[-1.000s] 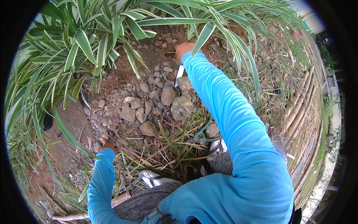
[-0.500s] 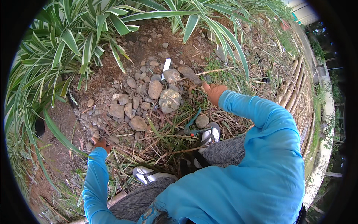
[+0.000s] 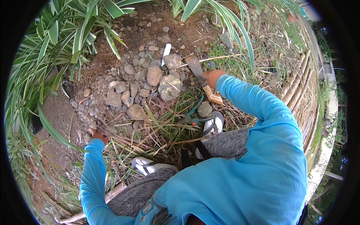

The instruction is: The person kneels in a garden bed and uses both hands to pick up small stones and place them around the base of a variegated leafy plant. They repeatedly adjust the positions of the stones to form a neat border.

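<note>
Two grips, neither clear.
Knife handle [image 3: 212, 95], hidden earlier, now shows beside your right hand [image 3: 214, 78]; your left hand [image 3: 99, 136] stays near stones [image 3: 113, 99].

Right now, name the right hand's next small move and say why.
Probably shift the right hand toward the wooden handle: the hand is close beside the metal blade, contact unclear, while the handle lies uncovered, nearer the person's body.

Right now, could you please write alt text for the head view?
A person's right hand is by a wooden-handled blade; the left hand is at the edge of loose stones. Teal-handled pruners lie by one foot.
</note>
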The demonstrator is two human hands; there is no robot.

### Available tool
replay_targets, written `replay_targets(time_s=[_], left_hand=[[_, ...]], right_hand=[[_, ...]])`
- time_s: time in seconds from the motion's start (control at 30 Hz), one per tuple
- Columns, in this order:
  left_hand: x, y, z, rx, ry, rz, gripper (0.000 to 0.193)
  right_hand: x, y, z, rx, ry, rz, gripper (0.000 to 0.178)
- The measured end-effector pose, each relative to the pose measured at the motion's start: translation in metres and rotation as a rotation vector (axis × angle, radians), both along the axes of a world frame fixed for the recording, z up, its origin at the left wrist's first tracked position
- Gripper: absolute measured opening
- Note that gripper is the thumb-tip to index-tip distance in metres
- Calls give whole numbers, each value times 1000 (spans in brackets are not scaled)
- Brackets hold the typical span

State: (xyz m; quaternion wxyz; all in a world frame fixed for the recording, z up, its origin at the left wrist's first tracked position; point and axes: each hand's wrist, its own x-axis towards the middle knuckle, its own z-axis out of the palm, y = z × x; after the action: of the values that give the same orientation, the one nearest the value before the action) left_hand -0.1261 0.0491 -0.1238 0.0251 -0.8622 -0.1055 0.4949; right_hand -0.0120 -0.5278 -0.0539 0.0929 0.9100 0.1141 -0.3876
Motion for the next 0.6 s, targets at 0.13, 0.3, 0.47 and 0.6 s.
replay_targets(time_s=[0.13, 0.3, 0.47, 0.6], left_hand=[[-2, -4, 7, 39, 10, 24, 75], [-2, -3, 3, -16, -44, 6, 74], [-5, 4, -5, -49, -39, 19, 74], [-10, 8, -10, -30, -95, 5, 71]], right_hand=[[39, -1, 4, 23, -74, -160, 35], [80, -19, 1, 43, -319, -389, 34], [94, -31, -28, 172, -591, -496, 29], [91, 11, -44, 502, -587, -454, 18]])
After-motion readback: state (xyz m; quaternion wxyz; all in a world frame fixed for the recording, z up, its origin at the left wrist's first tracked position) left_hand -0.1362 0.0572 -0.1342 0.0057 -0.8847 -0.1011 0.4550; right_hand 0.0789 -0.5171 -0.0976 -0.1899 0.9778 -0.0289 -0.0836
